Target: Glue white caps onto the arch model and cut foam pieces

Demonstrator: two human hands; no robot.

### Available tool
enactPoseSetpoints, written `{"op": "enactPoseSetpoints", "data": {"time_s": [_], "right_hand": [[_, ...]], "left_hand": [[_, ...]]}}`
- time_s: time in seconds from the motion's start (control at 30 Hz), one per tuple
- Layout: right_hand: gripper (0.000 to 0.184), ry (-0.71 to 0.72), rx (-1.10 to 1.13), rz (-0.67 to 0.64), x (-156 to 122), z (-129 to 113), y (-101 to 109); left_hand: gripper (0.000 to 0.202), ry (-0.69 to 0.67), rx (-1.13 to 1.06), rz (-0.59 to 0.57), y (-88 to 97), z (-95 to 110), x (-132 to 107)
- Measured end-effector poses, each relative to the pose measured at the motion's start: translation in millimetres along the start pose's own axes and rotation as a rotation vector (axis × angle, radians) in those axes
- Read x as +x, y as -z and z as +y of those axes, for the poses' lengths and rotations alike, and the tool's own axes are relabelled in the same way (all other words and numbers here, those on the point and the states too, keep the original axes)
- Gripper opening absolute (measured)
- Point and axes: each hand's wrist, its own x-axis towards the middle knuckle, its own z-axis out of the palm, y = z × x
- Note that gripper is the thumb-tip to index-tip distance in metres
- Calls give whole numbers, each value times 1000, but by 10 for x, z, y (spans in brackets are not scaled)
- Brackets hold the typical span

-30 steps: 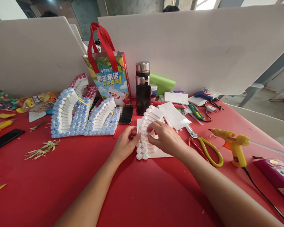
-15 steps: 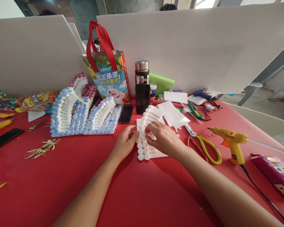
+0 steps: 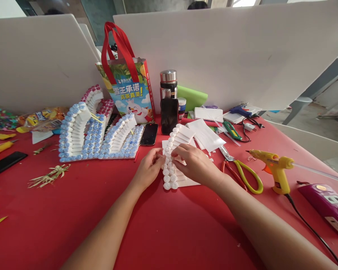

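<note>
In front of me on the red table stands a white paper-roll model [image 3: 173, 177], its rolled ends facing me in a curved stack on a white base. My left hand [image 3: 150, 168] is at its left edge, thumb and fingers curled against the rolls. My right hand [image 3: 195, 164] reaches over from the right, its thumb and bent forefinger at the upper middle rolls. The fingers cover part of the stack, so any single roll between them is hidden. Behind the model lie loose white sheets [image 3: 211, 135].
On the right are red-and-yellow-handled pliers [image 3: 246, 176], a yellow glue gun [image 3: 276, 165] and a purple power strip [image 3: 326, 206]. Blue-and-white roll models [image 3: 92, 138] stand left, near a printed bag [image 3: 132, 90]. Two phones [image 3: 149, 134] and a steel flask [image 3: 168, 80] are behind.
The view has shifted very slightly. Both hands keep almost the same place and pose at the white model, and nothing else has visibly moved.
</note>
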Motion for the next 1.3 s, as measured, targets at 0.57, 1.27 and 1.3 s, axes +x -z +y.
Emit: {"op": "enactPoseSetpoints", "data": {"time_s": [0.57, 1.27, 1.3], "right_hand": [[16, -101, 112, 23, 5, 11, -42], [18, -154, 41, 20, 4, -35, 4], [18, -158, 59, 42, 3, -21, 9]], "left_hand": [[46, -32, 25, -27, 0, 0, 2], [48, -39, 2, -40, -3, -22, 11], [48, -39, 17, -33, -4, -19, 10]]}}
